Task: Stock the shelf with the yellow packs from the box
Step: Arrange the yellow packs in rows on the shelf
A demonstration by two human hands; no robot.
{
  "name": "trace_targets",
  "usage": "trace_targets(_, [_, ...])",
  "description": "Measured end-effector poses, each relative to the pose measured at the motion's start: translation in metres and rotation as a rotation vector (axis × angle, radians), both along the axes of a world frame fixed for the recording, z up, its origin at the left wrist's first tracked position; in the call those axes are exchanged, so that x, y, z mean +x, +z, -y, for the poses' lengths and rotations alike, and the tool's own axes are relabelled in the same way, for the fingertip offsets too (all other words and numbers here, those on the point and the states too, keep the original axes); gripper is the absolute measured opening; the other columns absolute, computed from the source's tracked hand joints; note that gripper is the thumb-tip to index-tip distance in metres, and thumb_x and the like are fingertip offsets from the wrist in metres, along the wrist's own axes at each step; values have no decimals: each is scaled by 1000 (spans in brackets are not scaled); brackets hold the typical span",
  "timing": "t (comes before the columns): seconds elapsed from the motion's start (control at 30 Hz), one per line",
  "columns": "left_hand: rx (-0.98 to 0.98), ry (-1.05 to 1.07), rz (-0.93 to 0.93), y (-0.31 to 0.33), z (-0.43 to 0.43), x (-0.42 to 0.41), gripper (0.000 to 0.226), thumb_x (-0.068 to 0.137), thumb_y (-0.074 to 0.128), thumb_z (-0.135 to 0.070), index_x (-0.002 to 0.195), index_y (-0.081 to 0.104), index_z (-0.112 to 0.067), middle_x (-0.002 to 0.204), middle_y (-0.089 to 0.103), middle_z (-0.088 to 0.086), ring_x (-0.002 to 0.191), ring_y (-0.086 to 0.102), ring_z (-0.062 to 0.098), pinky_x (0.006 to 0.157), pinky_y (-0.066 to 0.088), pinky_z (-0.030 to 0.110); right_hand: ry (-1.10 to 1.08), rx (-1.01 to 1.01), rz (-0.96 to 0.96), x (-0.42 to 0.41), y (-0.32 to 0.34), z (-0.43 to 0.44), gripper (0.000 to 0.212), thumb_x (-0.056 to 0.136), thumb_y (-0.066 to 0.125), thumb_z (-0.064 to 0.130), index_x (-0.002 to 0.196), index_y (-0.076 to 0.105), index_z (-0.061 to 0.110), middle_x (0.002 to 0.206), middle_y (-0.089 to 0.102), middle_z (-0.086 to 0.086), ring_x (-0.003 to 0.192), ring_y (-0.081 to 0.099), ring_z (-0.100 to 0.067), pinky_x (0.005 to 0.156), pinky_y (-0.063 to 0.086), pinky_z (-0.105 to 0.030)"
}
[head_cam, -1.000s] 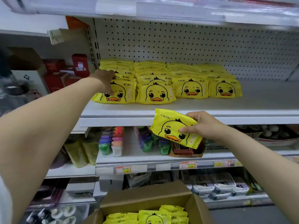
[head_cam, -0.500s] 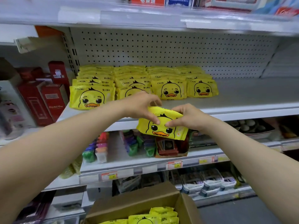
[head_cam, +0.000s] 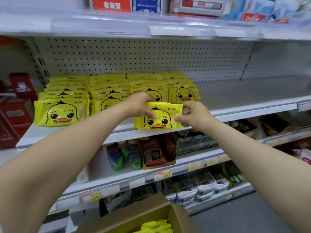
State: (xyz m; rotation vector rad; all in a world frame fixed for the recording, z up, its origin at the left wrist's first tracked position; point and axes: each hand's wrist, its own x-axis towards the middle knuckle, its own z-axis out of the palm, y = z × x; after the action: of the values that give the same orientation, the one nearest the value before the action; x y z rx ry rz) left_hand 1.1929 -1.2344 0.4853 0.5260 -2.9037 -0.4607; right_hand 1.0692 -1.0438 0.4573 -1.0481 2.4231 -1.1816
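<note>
Nearest, at the bottom edge, a box [head_cam: 143, 217] is sitting open with more yellow packs [head_cam: 156, 226] lying inside it. Above it both hands are grasping one pack [head_cam: 161, 118] at the near edge of the shelf [head_cam: 235, 98], right of centre: the left hand [head_cam: 140, 105] is curling over its top left corner with the thumb pressing on the duck's face, and the right hand [head_cam: 193, 115] is pinching its right edge between thumb and fingers. Farther back, four rows of stocked packs [head_cam: 107, 91] are filling the shelf's left half, red boxes [head_cam: 15, 115] are standing to their left, and a pegboard [head_cam: 134, 56] is closing the back.
</note>
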Motion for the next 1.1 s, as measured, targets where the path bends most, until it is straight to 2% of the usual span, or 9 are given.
trace_targets(0.07, [0, 64, -15, -1, 9, -9, 58, 69, 84, -44, 118, 65, -19, 110, 63, 2, 99, 55, 21, 75, 38, 25, -41, 15, 45, -5, -3, -14, 35, 83, 78, 10, 113, 62, 17, 86, 74, -8, 66, 73, -18, 55, 56, -25])
trace_targets(0.13, [-32, 140, -23, 1, 19, -19, 68, 71, 82, -46, 129, 59, -19, 131, 58, 5, 117, 54, 25, 89, 45, 28, -29, 65, 36, -9, -7, -29, 40, 85, 76, 11, 121, 59, 17, 83, 75, -6, 69, 74, -16, 66, 61, -32])
trace_targets(0.2, [-46, 206, -6, 5, 28, -28, 73, 74, 81, -44, 136, 53, -17, 139, 53, 6, 126, 50, 28, 99, 45, 34, 7, 114, 15, -10, -10, -42, 45, 86, 75, 15, 126, 56, 19, 80, 75, -2, 72, 73, -15, 74, 61, -37])
trace_targets(0.33, [-101, 248, 11, 9, 43, -42, 72, 71, 79, -49, 133, 55, -19, 132, 58, 6, 122, 50, 29, 94, 48, 38, 55, 148, 22, -7, -16, -55, 53, 86, 75, 18, 134, 51, 22, 82, 76, 4, 74, 72, -14, 77, 61, -38])
trace_targets(0.53, [-85, 330, -29, -8, 43, -61, 72, 72, 78, -51, 136, 51, -30, 133, 45, 16, 120, 48, 38, 94, 45, 40, 125, 221, 30, 5, -30, -62, 57, 87, 75, 26, 137, 49, 26, 95, 72, 7, 79, 68, -5, 68, 49, -20])
trace_targets(0.67, [-221, 322, -142, -18, 40, -62, 67, 73, 77, -45, 132, 52, -26, 126, 54, 11, 124, 39, 33, 94, 38, 40, 170, 273, 49, 11, -40, -59, 56, 87, 75, 27, 137, 49, 24, 98, 70, 6, 83, 66, -8, 72, 49, -22])
trace_targets(0.83, [-260, 240, -283, -34, 10, -35, 71, 73, 80, -42, 136, 50, -29, 140, 47, 2, 132, 34, 28, 104, 34, 40, 239, 381, 7, 17, -63, -40, 54, 86, 76, 31, 134, 51, 26, 108, 63, 4, 90, 61, -9, 76, 49, -26])
trace_targets(0.93, [-204, 211, -312, -59, -25, 2, 66, 74, 79, -47, 132, 51, -30, 130, 51, 2, 122, 44, 27, 99, 40, 40, 290, 441, -45, 26, -81, -22, 53, 84, 77, 32, 132, 54, 26, 113, 63, 1, 96, 61, -14, 80, 49, -28])
trace_targets(1.1, [-20, 194, -330, -146, -71, 84, 47, 75, 80, -35, 115, 57, -23, 113, 48, 2, 109, 47, 22, 79, 46, 37, 455, 557, -128, 65, -128, 4, 52, 83, 77, 31, 130, 59, 20, 115, 65, -2, 106, 62, -20, 83, 45, -26])
